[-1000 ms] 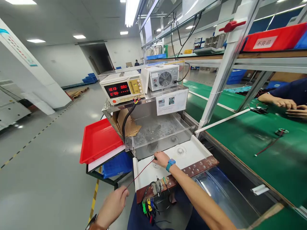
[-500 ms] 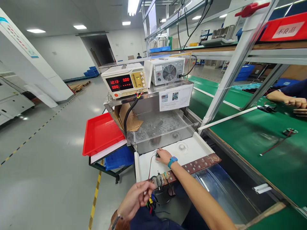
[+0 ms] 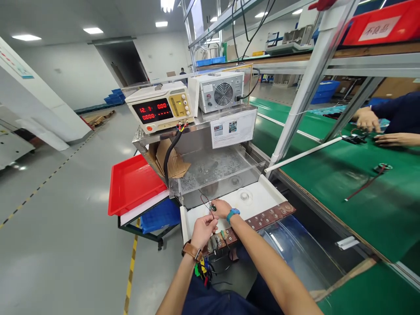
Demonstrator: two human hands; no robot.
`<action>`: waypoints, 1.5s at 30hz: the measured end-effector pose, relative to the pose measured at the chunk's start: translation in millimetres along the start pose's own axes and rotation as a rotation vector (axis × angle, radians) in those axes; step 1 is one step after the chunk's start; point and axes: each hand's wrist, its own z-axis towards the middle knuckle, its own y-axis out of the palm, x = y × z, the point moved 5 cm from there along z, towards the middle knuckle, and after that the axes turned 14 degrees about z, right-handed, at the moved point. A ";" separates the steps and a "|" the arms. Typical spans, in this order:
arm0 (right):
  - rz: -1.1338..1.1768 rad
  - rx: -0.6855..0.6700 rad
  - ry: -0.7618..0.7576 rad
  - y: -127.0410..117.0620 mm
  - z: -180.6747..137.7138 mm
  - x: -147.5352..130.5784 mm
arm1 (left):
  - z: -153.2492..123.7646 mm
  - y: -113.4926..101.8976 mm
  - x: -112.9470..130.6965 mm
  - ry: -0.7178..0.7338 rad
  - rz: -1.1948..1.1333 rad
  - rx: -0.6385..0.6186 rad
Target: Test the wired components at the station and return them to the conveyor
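My right hand [image 3: 222,208], with a blue wristband, grips a small dark part [image 3: 213,207] over the white tray [image 3: 262,194]. A thin red-black wire [image 3: 206,202] loops up from that part. My left hand [image 3: 204,229], with a brown watch strap, pinches the wire's lower end just left of the right hand. Both hands hover above the brown terminal strip [image 3: 262,218] with its clips. A cream power supply [image 3: 159,109] with red digits stands on the steel shelf behind.
A clear acrylic box [image 3: 216,173] sits behind the tray. A red tray [image 3: 133,183] and blue bin [image 3: 160,215] are at left. A green conveyor [image 3: 361,188] runs right, where another person's hands [image 3: 377,127] work. A grey fan unit [image 3: 218,92] stands beside the supply.
My left hand has come in from the lower left, up beside the right hand. The wire, stretched straight before, now loops. The supply's reading has changed slightly.
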 end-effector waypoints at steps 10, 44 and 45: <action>-0.013 0.005 -0.007 -1.3 -0.8 -0.6 | 12.6 17.0 -25.8 0.019 0.026 0.041; -0.029 0.065 -0.065 2.1 0.8 -13.1 | 13.0 15.9 -27.5 0.020 -0.061 0.093; -0.038 0.080 -0.077 -1.3 -0.9 -17.3 | 12.6 13.8 -26.7 0.030 -0.052 0.109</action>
